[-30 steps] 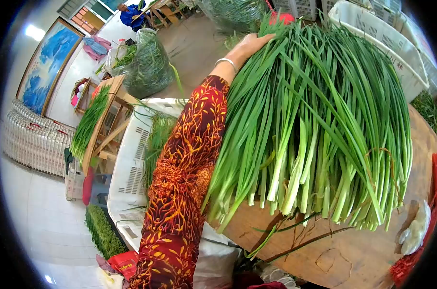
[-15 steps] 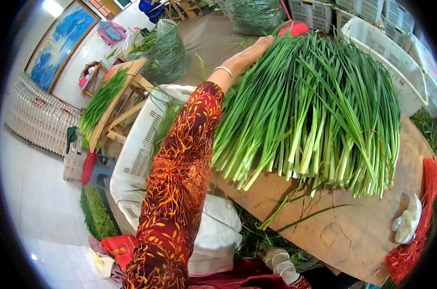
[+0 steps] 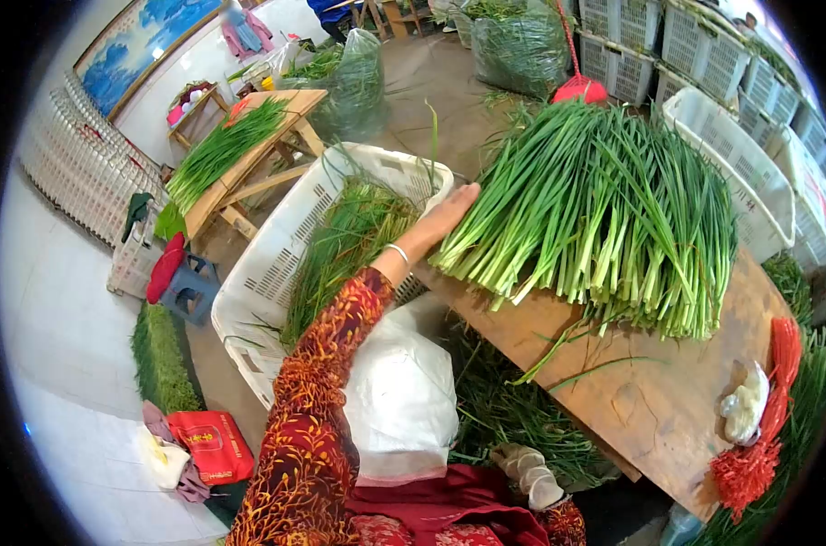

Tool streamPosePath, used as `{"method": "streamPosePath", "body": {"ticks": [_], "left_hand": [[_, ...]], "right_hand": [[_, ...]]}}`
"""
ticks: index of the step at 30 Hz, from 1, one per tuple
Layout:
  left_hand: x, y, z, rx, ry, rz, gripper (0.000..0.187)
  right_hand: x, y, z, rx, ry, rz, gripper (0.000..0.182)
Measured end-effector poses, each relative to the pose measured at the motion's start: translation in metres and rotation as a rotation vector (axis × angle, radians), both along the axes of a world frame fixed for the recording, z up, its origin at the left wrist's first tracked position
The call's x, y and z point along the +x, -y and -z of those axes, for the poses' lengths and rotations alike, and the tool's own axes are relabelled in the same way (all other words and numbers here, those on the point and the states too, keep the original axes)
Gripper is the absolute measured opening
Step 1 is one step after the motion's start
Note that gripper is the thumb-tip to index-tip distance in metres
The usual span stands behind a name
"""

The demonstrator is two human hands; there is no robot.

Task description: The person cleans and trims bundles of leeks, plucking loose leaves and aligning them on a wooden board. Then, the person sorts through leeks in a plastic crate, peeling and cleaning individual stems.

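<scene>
A thick heap of garlic chives [image 3: 595,218], green leaves pointing away and pale stem ends toward me, lies on a brown wooden board [image 3: 631,409]. My left hand [image 3: 448,214], with a pale bangle at the wrist, is at the heap's left side, its fingers stretched out along the leaves. It grips nothing that I can see. Low by my lap, my right hand [image 3: 527,475] shows in a pale glove or wrapping; its fingers cannot be made out. A few loose stalks lie in front of the heap.
A white crate [image 3: 249,273] with loose greens stands left of the board. Red ties [image 3: 777,364] and a crumpled plastic bag [image 3: 745,402] lie at its right end. Beyond are a small wooden bench [image 3: 236,177], a blue stool [image 3: 192,287] and stacked crates [image 3: 704,45].
My left hand has drawn back from the heap's far leaf tips to its near left side. The view has shifted, showing more of the left crate and my lap.
</scene>
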State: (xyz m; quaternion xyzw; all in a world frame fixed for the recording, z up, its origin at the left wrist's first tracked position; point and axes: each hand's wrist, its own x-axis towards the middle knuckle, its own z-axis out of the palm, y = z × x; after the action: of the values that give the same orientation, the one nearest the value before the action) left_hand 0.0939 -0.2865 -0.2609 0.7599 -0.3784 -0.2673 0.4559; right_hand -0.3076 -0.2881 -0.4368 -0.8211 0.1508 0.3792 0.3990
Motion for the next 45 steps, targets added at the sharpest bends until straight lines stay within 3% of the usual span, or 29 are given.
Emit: {"method": "streamPosePath", "body": {"ticks": [2, 5, 7, 9, 11, 13, 14, 16, 17, 19, 20, 21, 23, 25, 27, 28, 29, 30, 31, 32, 33, 35, 37, 38, 39, 41, 45], "left_hand": [[-0.023, -0.004, -0.020, -0.062, -0.042, -0.031, 0.077], [-0.042, 0.002, -0.029, -0.180, -0.093, -0.105, 0.080], [-0.055, 0.006, -0.035, -0.130, 0.058, -0.162, 0.088], [-0.087, 0.010, -0.064, -0.236, -0.090, -0.095, 0.098], [-0.078, 0.031, -0.021, -0.198, -0.004, -0.063, 0.104], [-0.088, 0.044, -0.018, -0.284, 0.072, -0.008, 0.107], [-0.092, 0.045, -0.015, -0.133, 0.175, -0.072, 0.105], [-0.098, 0.048, -0.020, 0.067, 0.273, -0.193, 0.099], [-0.092, 0.050, -0.017, 0.073, 0.277, -0.189, 0.099], [-0.068, 0.053, -0.006, -0.106, -0.011, -0.216, 0.094], [-0.056, 0.053, -0.002, -0.149, 0.035, -0.302, 0.087], [-0.067, 0.046, -0.035, -0.082, -0.066, -0.339, 0.074], [-0.032, 0.060, 0.000, -0.140, 0.035, -0.322, 0.061], [-0.042, 0.069, -0.010, -0.145, 0.111, -0.281, 0.054], [-0.076, 0.072, -0.043, -0.091, 0.076, -0.283, 0.060], [-0.075, 0.075, -0.037, -0.106, 0.095, -0.275, 0.062], [-0.069, 0.075, -0.032, -0.123, 0.115, -0.268, 0.064], [-0.070, 0.072, -0.032, -0.213, 0.074, -0.241, 0.068], [-0.054, 0.072, -0.023, -0.141, 0.058, -0.224, 0.076], [-0.053, 0.067, -0.029, -0.148, 0.022, -0.174, 0.083], [-0.053, 0.062, -0.035, -0.155, -0.012, -0.130, 0.090], [-0.034, 0.068, -0.026, -0.097, 0.014, -0.118, 0.101], [-0.043, 0.067, -0.034, -0.128, 0.019, -0.103, 0.102], [-0.040, 0.073, -0.024, -0.101, 0.085, -0.130, 0.100], [-0.037, 0.079, -0.013, -0.072, 0.152, -0.155, 0.099], [-0.058, 0.073, -0.042, -0.166, 0.124, -0.054, 0.095], [-0.064, 0.094, -0.004, -0.341, 0.064, -0.117, 0.081]], "right_hand": [[-0.013, 0.004, 0.019, -0.088, 0.244, -0.447, 0.039], [-0.018, 0.001, 0.044, -0.044, 0.078, -0.267, 0.036], [-0.011, 0.002, 0.027, -0.080, 0.005, -0.286, 0.037], [-0.018, -0.003, 0.024, -0.068, 0.092, -0.199, 0.040], [-0.013, -0.006, -0.019, -0.045, 0.022, -0.016, 0.043], [-0.017, -0.007, -0.027, -0.029, 0.263, -0.091, 0.044], [-0.012, -0.010, -0.031, 0.019, 0.170, 0.103, 0.043], [-0.014, -0.009, -0.015, 0.018, 0.188, 0.097, 0.043], [-0.014, -0.010, -0.009, 0.016, 0.206, 0.079, 0.042], [-0.014, -0.009, -0.010, 0.011, 0.214, 0.076, 0.043], [-0.013, -0.007, -0.013, -0.004, 0.220, 0.076, 0.043], [-0.013, -0.006, -0.020, -0.002, 0.222, 0.097, 0.043], [-0.012, -0.002, -0.052, 0.084, 0.244, 0.090, 0.043], [-0.004, 0.006, -0.127, 0.131, 0.200, 0.015, 0.039], [-0.007, 0.029, -0.217, 0.218, 0.309, 0.196, 0.030], [-0.015, 0.043, -0.239, 0.227, 0.653, 0.302, 0.030], [-0.023, 0.063, -0.269, 0.279, 0.765, 0.450, 0.025], [-0.026, 0.080, -0.277, 0.234, 1.039, 0.648, 0.025], [-0.021, 0.097, -0.302, -0.045, 1.187, 0.808, 0.027], [-0.017, 0.126, -0.297, -0.225, 1.244, 0.936, 0.033], [-0.006, 0.153, -0.301, -0.354, 1.185, 1.038, 0.051], [0.011, 0.219, -0.283, -0.424, 1.133, 1.052, 0.069], [0.023, 0.304, -0.222, -0.455, 1.055, 1.077, 0.079], [0.033, 0.277, -0.252, -0.258, 0.915, 1.224, 0.080], [0.041, 0.288, -0.248, -0.116, 0.823, 1.291, 0.081], [0.060, 0.337, -0.196, 0.140, 0.974, 1.171, 0.084], [0.077, 0.313, -0.202, 0.307, 0.945, 1.160, 0.085]]}}
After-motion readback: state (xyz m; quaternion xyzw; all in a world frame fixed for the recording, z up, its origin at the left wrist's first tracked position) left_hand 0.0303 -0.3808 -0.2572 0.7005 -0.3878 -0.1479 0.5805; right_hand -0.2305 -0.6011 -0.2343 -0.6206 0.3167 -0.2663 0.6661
